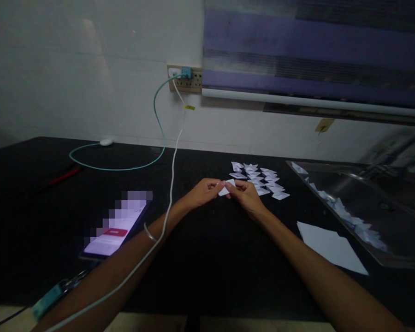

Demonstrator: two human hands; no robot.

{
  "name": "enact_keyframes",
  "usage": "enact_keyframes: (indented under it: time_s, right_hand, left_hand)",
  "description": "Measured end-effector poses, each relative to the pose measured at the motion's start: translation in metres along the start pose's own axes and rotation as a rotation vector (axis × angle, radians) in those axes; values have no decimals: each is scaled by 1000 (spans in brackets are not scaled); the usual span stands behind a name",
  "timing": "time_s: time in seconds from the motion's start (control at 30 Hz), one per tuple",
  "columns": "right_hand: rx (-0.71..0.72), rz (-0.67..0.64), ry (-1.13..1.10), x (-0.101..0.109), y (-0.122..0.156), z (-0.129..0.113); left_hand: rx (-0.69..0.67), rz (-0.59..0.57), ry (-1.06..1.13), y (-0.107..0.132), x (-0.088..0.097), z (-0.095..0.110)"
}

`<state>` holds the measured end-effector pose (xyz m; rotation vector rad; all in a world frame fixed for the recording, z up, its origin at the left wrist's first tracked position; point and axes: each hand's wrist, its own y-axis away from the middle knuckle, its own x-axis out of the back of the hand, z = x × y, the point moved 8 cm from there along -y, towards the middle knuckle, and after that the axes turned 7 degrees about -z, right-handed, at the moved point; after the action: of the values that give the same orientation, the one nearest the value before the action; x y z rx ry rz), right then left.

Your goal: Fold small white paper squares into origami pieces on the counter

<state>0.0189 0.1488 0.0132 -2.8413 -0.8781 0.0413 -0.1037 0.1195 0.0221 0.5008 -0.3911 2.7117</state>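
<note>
Both of my hands meet over the middle of the black countertop [207, 258], pinching one small white piece of paper [224, 190] between them. My left hand [204, 192] grips its left end, my right hand [245, 193] its right end, fingers closed on it. Just behind and to the right of my right hand lies a cluster of several small folded white paper pieces [261, 180]. A bangle sits on my left wrist.
A lit phone [115, 228] lies at the left with a white cable across my left arm. A teal cable [124, 166] loops from the wall socket [185, 77]. A white sheet [332, 246] lies right, beside a steel sink [366, 207] holding paper scraps.
</note>
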Motion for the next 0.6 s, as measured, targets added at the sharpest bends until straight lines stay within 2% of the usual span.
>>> enact_keyframes:
  time_s: [0.2,0.3,0.43,0.6]
  right_hand:
    - [-1,-15,85,3,-1,3]
    - [-12,-11,57,3,-2,5]
    - [-10,5,-34,3,-3,6]
    - [41,0,75,4,-4,4]
  left_hand:
    - [86,-123,30,2,-8,-5]
    - [46,-63,-16,3,-3,-1]
    - [32,-39,-53,2,-4,2]
    - [10,-44,-63,3,-7,5]
